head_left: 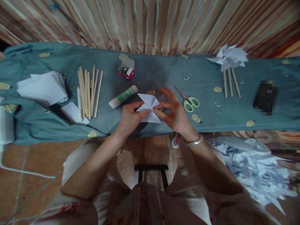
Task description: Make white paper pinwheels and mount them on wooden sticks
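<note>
A white paper pinwheel (149, 99) with folded blades is held between both hands above the cloth-covered table. My left hand (132, 115) grips its left side, the thumb lying near the centre. On the right side my right hand (172, 110) pinches at the pinwheel's centre with thumb and index finger, other fingers raised. Whether a pin is between those fingertips is too small to tell. Behind my left hand lies a green and white glue stick (124, 96). Scissors with light green handles (188, 101) rest just beyond my right hand.
Green cloth (161, 70) covers the table, bearing an open box of metal pins (126, 69), wooden sticks (87, 93), a paper stack (43, 87), finished pinwheels on sticks (231, 59) and a blurred dark object (266, 97). A bag of paper pieces (253, 168) stands at lower right.
</note>
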`<move>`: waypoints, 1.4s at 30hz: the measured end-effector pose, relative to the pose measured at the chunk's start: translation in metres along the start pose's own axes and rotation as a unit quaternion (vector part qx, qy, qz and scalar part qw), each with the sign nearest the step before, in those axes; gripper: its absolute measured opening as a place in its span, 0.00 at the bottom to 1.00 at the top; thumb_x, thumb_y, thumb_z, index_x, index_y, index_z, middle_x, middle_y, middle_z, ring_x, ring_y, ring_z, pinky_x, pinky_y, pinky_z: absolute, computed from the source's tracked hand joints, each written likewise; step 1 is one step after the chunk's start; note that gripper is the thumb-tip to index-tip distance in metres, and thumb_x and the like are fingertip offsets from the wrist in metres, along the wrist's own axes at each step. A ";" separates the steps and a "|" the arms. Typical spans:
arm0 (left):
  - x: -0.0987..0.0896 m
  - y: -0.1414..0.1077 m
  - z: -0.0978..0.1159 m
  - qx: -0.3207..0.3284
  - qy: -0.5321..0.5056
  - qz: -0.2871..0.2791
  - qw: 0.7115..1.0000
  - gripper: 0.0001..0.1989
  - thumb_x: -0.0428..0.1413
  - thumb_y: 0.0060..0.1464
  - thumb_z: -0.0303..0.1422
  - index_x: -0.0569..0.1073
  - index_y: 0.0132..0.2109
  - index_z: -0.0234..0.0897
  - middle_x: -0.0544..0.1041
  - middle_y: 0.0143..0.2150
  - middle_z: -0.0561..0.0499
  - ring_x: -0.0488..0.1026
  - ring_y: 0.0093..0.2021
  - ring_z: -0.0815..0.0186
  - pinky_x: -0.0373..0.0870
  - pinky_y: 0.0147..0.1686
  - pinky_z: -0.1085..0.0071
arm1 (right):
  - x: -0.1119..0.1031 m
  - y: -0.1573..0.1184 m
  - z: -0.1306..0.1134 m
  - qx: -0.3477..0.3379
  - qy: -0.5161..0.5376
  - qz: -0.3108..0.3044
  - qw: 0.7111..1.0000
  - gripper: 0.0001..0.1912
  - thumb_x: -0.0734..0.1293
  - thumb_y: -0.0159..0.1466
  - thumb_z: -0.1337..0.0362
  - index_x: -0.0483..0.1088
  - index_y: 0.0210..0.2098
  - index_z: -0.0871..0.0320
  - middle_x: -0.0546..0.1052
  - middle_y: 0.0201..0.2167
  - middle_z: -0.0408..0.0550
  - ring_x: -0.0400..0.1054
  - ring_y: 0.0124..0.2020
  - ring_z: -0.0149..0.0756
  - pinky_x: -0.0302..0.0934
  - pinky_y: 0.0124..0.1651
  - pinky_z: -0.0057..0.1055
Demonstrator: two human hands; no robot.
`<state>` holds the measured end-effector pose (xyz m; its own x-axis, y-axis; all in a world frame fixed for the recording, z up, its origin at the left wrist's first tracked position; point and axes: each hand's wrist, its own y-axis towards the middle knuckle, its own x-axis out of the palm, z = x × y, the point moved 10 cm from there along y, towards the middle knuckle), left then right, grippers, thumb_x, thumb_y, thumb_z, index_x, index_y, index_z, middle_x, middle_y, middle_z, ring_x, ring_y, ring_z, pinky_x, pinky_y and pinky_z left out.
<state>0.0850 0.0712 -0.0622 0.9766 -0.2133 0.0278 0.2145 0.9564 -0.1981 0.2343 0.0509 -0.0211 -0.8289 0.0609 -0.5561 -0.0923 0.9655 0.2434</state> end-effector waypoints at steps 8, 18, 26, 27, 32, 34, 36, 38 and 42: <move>-0.001 0.001 0.002 0.004 0.016 0.008 1.000 0.11 0.66 0.41 0.36 0.82 0.34 0.36 0.79 0.29 0.53 0.72 0.29 0.66 0.67 0.30 0.72 | -0.002 0.001 -0.002 0.010 0.026 0.013 1.000 0.03 0.73 0.58 0.67 0.77 0.29 0.52 0.69 0.64 0.43 0.50 0.72 0.47 0.45 0.74 0.53; 0.001 0.001 0.014 0.033 0.083 0.022 0.996 0.11 0.68 0.40 0.38 0.82 0.32 0.38 0.80 0.29 0.53 0.73 0.31 0.62 0.68 0.32 0.70 | -0.007 0.001 -0.005 0.005 -0.009 0.004 1.000 0.05 0.72 0.60 0.66 0.77 0.28 0.51 0.71 0.63 0.44 0.51 0.72 0.45 0.48 0.72 0.51; 0.004 0.003 0.019 0.044 0.093 0.033 0.994 0.08 0.66 0.40 0.37 0.82 0.30 0.40 0.79 0.27 0.54 0.72 0.29 0.62 0.67 0.30 0.70 | -0.012 -0.001 -0.008 0.012 -0.002 0.016 1.000 0.05 0.72 0.60 0.67 0.77 0.28 0.51 0.70 0.63 0.42 0.50 0.73 0.44 0.49 0.72 0.49; 0.005 0.004 0.018 0.041 0.091 0.033 0.994 0.08 0.66 0.40 0.37 0.82 0.31 0.41 0.79 0.27 0.55 0.71 0.28 0.63 0.67 0.30 0.70 | -0.012 -0.001 -0.008 0.013 -0.004 0.014 1.000 0.05 0.72 0.60 0.67 0.77 0.28 0.50 0.71 0.63 0.42 0.50 0.73 0.44 0.49 0.72 0.49; 0.004 0.005 0.012 0.020 0.062 0.040 0.997 0.09 0.67 0.39 0.37 0.82 0.31 0.40 0.79 0.27 0.55 0.71 0.28 0.64 0.67 0.30 0.70 | -0.012 -0.001 -0.005 0.012 -0.016 0.003 1.000 0.02 0.72 0.60 0.64 0.78 0.31 0.50 0.71 0.63 0.45 0.52 0.72 0.43 0.51 0.71 0.49; 0.005 0.005 0.011 0.016 0.050 0.039 0.998 0.10 0.67 0.39 0.37 0.82 0.32 0.39 0.80 0.28 0.54 0.71 0.28 0.64 0.68 0.31 0.70 | -0.013 -0.002 -0.002 0.015 -0.013 0.008 1.000 0.02 0.72 0.60 0.63 0.78 0.31 0.49 0.70 0.63 0.44 0.52 0.72 0.43 0.51 0.71 0.49; 0.006 0.006 0.011 0.014 0.043 0.037 0.998 0.11 0.68 0.39 0.37 0.82 0.32 0.39 0.80 0.29 0.54 0.72 0.28 0.64 0.68 0.31 0.70 | -0.014 -0.002 0.000 0.019 -0.009 0.012 1.000 0.01 0.73 0.60 0.62 0.78 0.31 0.49 0.70 0.64 0.44 0.52 0.72 0.43 0.52 0.71 0.49; 0.006 0.005 0.011 0.010 0.037 0.037 0.999 0.10 0.68 0.38 0.36 0.81 0.32 0.39 0.80 0.28 0.54 0.72 0.28 0.64 0.68 0.31 0.70 | -0.014 -0.002 0.002 0.024 -0.005 0.012 1.000 0.01 0.73 0.60 0.61 0.79 0.31 0.50 0.70 0.64 0.45 0.52 0.72 0.43 0.52 0.71 0.48; 0.009 0.005 0.008 -0.014 0.011 0.031 0.999 0.10 0.68 0.38 0.36 0.80 0.31 0.38 0.79 0.27 0.54 0.70 0.26 0.66 0.66 0.29 0.72 | -0.016 -0.003 0.005 0.035 0.010 0.014 0.999 0.02 0.74 0.59 0.61 0.79 0.33 0.51 0.69 0.65 0.47 0.53 0.72 0.44 0.52 0.71 0.47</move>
<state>0.0952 0.0758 -0.0551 0.9874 -0.1584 -0.0063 0.1529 0.9620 -0.2261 0.2505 0.0487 -0.0171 -0.8416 0.0843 -0.5335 -0.0299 0.9790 0.2017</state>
